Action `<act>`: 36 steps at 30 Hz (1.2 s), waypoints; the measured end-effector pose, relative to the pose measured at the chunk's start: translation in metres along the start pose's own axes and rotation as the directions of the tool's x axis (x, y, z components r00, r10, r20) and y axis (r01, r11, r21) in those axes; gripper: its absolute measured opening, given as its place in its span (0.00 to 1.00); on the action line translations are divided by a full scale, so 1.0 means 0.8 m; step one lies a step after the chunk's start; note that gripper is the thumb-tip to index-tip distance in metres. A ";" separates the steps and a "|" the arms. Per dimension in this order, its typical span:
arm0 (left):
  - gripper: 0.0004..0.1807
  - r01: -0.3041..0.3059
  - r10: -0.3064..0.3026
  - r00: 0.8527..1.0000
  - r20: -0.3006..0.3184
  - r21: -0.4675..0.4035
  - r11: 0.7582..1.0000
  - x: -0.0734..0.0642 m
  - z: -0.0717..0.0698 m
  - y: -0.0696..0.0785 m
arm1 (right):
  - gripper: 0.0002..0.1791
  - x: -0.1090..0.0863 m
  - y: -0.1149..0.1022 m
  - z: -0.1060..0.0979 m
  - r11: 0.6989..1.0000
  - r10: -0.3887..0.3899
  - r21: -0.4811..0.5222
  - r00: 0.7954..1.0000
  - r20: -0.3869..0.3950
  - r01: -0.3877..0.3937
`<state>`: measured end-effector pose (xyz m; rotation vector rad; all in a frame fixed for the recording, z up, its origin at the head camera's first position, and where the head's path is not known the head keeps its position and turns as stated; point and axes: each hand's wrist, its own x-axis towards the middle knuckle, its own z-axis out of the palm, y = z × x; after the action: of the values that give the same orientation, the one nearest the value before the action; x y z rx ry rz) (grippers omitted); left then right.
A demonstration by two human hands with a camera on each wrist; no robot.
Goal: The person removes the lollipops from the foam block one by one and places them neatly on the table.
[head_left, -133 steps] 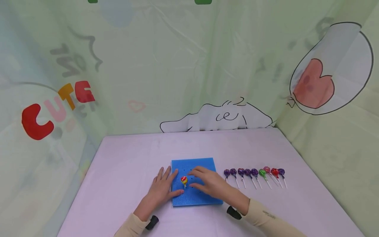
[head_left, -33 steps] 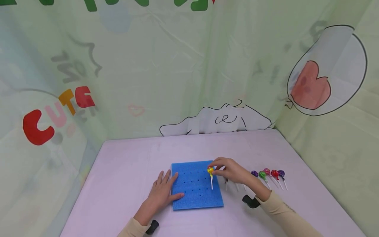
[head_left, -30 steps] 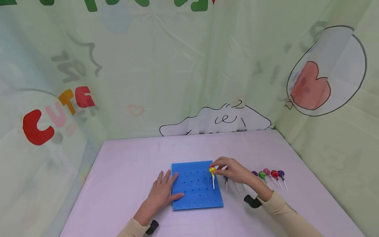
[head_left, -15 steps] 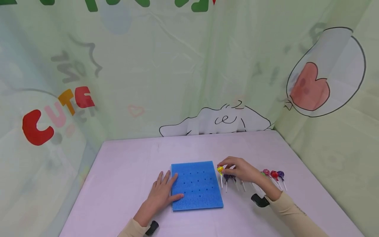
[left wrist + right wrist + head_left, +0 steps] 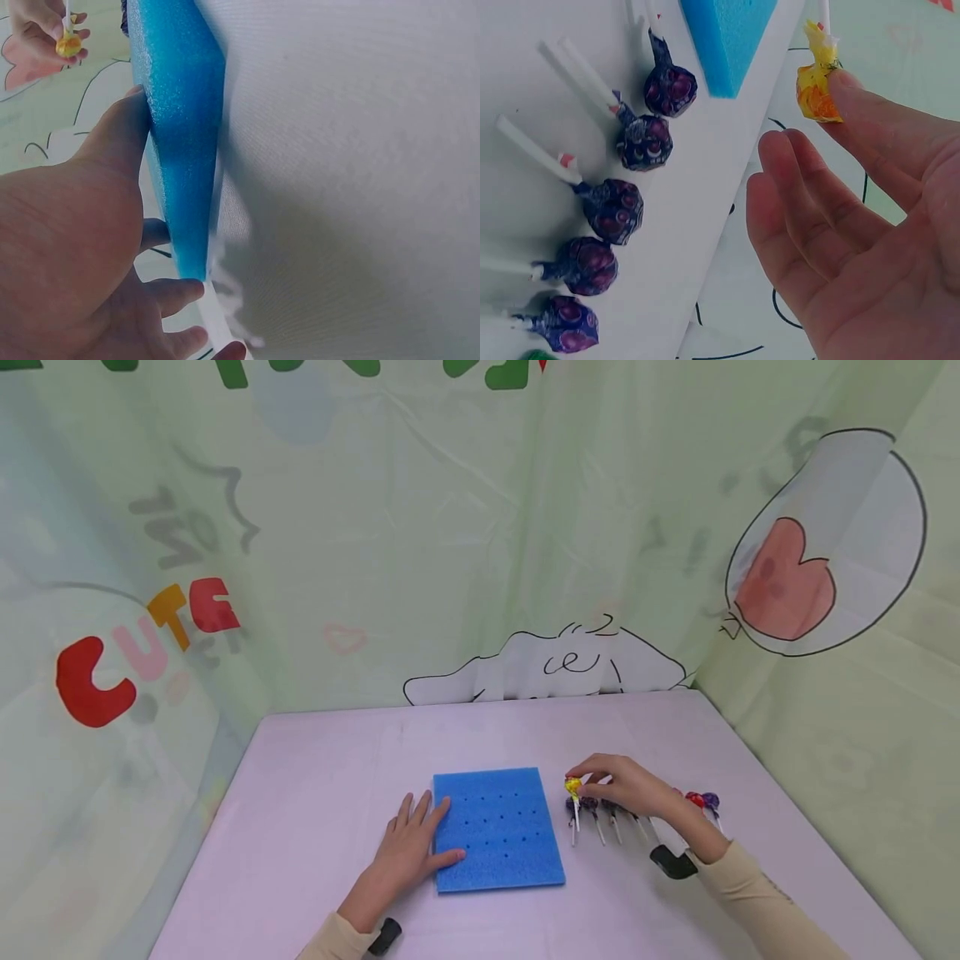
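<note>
A yellow-wrapped lollipop [image 5: 573, 787] hangs stick-down from my right hand [image 5: 626, 785], its head pinched between thumb and finger. It is held above the left end of a row of purple-wrapped lollipops [image 5: 615, 210] lying on the table. In the right wrist view the other fingers of that hand are spread away from the candy. My left hand [image 5: 408, 843] rests with straight fingers on the left edge of a blue foam block [image 5: 498, 827], thumb on its top. Rows of small holes dot the foam; no lollipop stands in them.
Red [image 5: 695, 798] and purple lollipops [image 5: 711, 800] at the right end of the row are partly covered by my right forearm. A green one [image 5: 538, 355] shows at the right wrist view's lower edge. The pale tablecloth [image 5: 337, 760] meets printed curtains behind.
The yellow lollipop stood in the foam at first. My right hand has pulled it out and carried it right, past the foam's edge to the row. My left hand has stayed on the foam.
</note>
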<state>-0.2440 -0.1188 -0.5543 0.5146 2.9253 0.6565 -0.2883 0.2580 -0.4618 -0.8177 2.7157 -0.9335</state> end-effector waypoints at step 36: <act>0.48 0.006 -0.006 1.000 0.014 -0.018 1.000 -0.001 -0.008 0.007 | 0.18 -0.039 0.041 -0.042 0.998 0.055 -0.019 0.998 0.038 -0.054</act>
<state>-0.2424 -0.1173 -0.5463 0.5058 2.9035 0.6751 -0.2871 0.3141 -0.4557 -0.7526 2.7028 -0.8752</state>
